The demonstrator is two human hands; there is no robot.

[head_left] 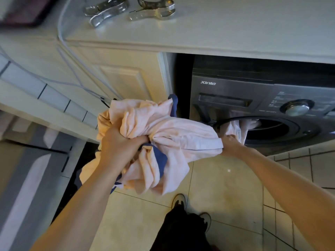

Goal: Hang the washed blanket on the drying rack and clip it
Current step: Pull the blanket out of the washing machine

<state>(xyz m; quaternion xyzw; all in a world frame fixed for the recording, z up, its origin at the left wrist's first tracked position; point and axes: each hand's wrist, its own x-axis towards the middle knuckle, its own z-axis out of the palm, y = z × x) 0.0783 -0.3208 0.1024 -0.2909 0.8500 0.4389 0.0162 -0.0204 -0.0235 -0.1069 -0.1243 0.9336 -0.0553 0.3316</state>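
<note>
Blanket [163, 134]: pale peach with a dark blue edge, bunched and crumpled, held in the air in front of the washing machine [235, 91]. One tail runs right, into the drum opening [272, 126], so it is not wholly out.

Left hand [119, 144]: fingers curled tight round a gathered fistful at the middle of the bundle. It seems to carry most of the weight and keep the loose folds off the floor [217, 187].

Right hand [229, 144]: at the drum mouth, closed on the trailing strand. A fold of cloth partly hides the fingers. Likely placed there to draw out the last of the fabric.

Two metal clips [107, 9], [154, 9] lie side by side on the countertop [217, 33] above the machine, at the far edge, well apart from the blanket. Probably set out for the clipping step.

Cabinet door [123, 78] to the left of the machine; a thin cable [61, 33] drapes over the counter edge. No drying rack in view.

Judgement: early stage, hanging and clipping not yet begun. Wet cloth is heavy and may drag.
</note>
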